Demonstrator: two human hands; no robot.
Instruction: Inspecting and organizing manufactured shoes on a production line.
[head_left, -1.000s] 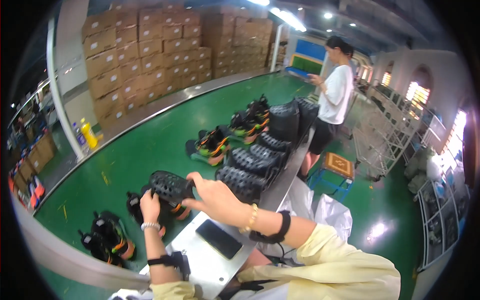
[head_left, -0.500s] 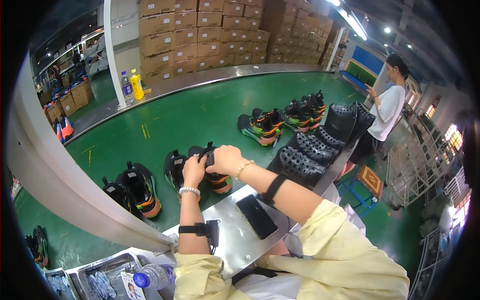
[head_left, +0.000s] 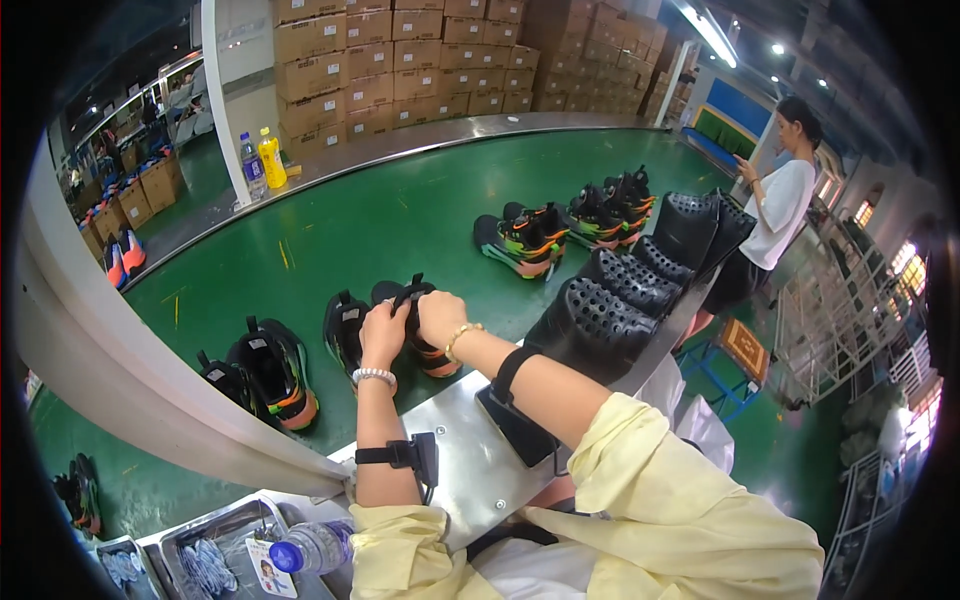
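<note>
On the green belt, a black sneaker with orange and pink on its sole (head_left: pixel 433 358) is between my hands. My left hand (head_left: pixel 382 335) pinches the near side of its opening. My right hand (head_left: pixel 440 317) has its fingers curled over the other side of the same opening. What lies inside the shoe is hidden by my fingers. Its mate, another black sneaker (head_left: pixel 345 318), stands just left of my left hand. Further left is one more pair, with a black sneaker (head_left: pixel 272 370) in front view. Under my right forearm a dark phone (head_left: pixel 515 430) rests on a metal plate (head_left: pixel 455 470).
Black perforated toe covers (head_left: pixel 600 325) line the belt's right edge. Beyond them stand several colourful sneakers (head_left: pixel 520 240). A white post (head_left: pixel 180 400) curves past on the left. A water bottle (head_left: pixel 318 547) lies beside metal trays (head_left: pixel 205 560). A person (head_left: pixel 785 200) stands at far right.
My right hand has shifted slightly left and down, still on the sneaker's opening. My right forearm now covers part of the phone. The whole view has tilted a little.
</note>
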